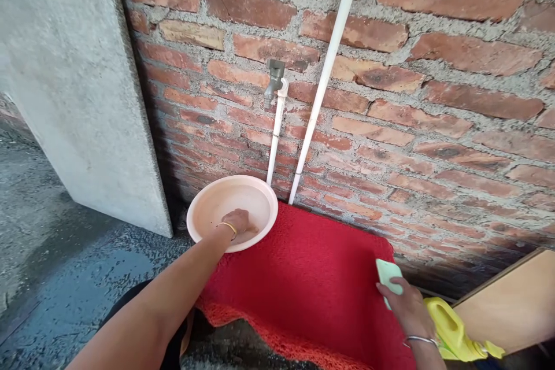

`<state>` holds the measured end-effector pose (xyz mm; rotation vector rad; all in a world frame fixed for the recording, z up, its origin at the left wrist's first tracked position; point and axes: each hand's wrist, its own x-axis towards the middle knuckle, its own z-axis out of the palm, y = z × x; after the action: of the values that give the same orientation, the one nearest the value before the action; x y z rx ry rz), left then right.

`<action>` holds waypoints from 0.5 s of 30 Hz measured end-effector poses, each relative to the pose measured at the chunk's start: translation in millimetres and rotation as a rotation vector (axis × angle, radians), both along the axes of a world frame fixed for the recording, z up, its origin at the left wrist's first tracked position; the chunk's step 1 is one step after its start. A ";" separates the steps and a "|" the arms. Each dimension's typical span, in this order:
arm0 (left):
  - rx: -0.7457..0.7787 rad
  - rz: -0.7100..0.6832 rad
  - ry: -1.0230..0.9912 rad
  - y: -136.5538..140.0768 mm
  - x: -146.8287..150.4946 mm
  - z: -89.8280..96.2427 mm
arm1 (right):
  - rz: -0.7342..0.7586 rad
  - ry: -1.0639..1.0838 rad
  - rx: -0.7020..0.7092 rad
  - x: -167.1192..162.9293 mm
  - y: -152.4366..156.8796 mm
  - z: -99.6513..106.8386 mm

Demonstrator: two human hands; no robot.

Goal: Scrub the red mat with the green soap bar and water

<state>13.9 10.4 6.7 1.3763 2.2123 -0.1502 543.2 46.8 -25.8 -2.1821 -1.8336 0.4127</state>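
Note:
My left hand (236,221), with a yellow bangle at the wrist, reaches into a pale pink basin (194,217) of water. Its fingers are partly under the surface, so their grip is hidden. At the right, my right hand (405,303), wearing a silver bangle, is closed around a flat pale green bar (389,275) that looks like soap. That hand is above the right end of a red cloth (303,272) with a ragged orange-red edge. The basin stands at the cloth's far left corner.
A grey tap (274,82) on a white pipe (276,133) stands behind the basin, against a brick wall (390,81). A concrete slab (95,92) leans at left above wet floor (117,266). A yellow jug (451,335) and a wooden board (511,306) sit at right.

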 end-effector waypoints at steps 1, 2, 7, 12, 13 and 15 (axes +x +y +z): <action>0.002 -0.002 0.001 0.1 -0.1 -0.1 | 0.043 0.005 -0.021 -27.7 -1.5 3.3; 0.004 -0.003 0.001 0.2 -0.3 -0.3 | 0.091 0.002 -0.039 -57.4 -3.8 6.8; 0.009 -0.003 -0.002 -1.5 -0.8 0.0 | 0.445 0.038 -0.056 -196.2 -22.1 20.8; 0.014 -0.002 0.001 -2.9 -0.7 -0.1 | 0.635 0.015 -0.092 -261.3 -27.3 22.8; 0.015 -0.002 0.001 -2.8 -0.9 -0.5 | 0.639 0.009 -0.105 -263.4 -25.0 22.5; 0.018 0.001 0.001 -2.3 -1.6 -1.7 | 0.612 -0.006 -0.124 -257.1 -17.6 22.4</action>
<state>12.3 8.1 5.1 1.3851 2.2201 -0.1305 286.1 29.2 -3.4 -1.6402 -2.5180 0.6485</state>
